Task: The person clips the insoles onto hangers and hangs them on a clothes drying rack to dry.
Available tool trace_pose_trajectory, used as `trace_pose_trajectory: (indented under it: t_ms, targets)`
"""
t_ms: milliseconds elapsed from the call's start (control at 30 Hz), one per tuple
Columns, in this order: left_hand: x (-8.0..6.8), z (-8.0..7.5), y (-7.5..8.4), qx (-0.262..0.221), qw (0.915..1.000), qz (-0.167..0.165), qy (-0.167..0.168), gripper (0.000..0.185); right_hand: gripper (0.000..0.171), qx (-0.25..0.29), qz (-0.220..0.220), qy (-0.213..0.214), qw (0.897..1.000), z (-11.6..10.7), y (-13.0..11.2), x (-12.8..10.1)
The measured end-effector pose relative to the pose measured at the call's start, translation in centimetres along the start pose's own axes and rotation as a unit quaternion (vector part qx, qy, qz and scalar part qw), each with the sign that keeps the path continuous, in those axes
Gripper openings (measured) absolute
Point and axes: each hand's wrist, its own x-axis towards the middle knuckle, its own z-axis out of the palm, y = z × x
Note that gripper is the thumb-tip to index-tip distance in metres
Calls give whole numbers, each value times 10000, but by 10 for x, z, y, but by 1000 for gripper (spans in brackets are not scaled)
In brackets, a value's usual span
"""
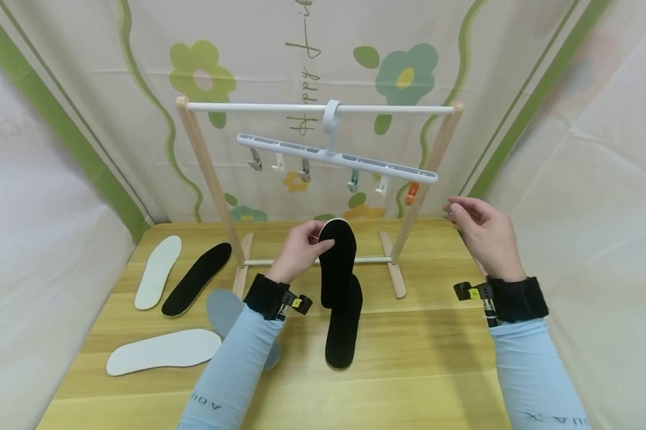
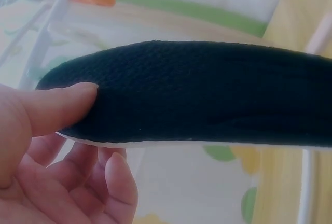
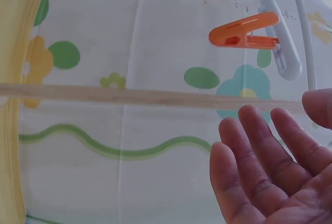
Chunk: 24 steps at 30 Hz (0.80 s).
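Note:
Between thumb and fingers, my left hand [image 1: 299, 251] pinches the upper end of a black insole [image 1: 337, 263] with a pale edge. It hangs upright over the table, its lower part overlapping a second black insole [image 1: 341, 340] in the head view. The left wrist view shows my thumb [image 2: 62, 107] on the dark face and the fingers behind. My right hand [image 1: 486, 236] is raised at the right, empty, fingers relaxed. Nearest to it is an orange clip [image 1: 411, 194] at the right end of a grey clip hanger [image 1: 336, 157]; the right wrist view shows this orange clip [image 3: 244, 31] too.
The hanger hooks over the white rail [image 1: 258, 108] of a wooden rack standing on the table [image 1: 409, 358]. Other clips [image 1: 353, 180] hang along it. At the left lie a white insole [image 1: 158, 272], a black insole [image 1: 196, 279], another white insole [image 1: 164, 351] and a grey insole [image 1: 223, 307].

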Motion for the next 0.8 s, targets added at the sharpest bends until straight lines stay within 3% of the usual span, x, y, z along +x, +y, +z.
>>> trace_pose_trajectory:
  t_ms: [333, 800]
  targets:
    - [15, 20, 10, 61, 9994, 101, -321, 16, 48, 681, 156, -238, 9973, 5, -4, 9]
    - [35, 48, 29, -311, 9968, 89, -728, 21, 58, 346, 304, -700, 9965, 15, -12, 29]
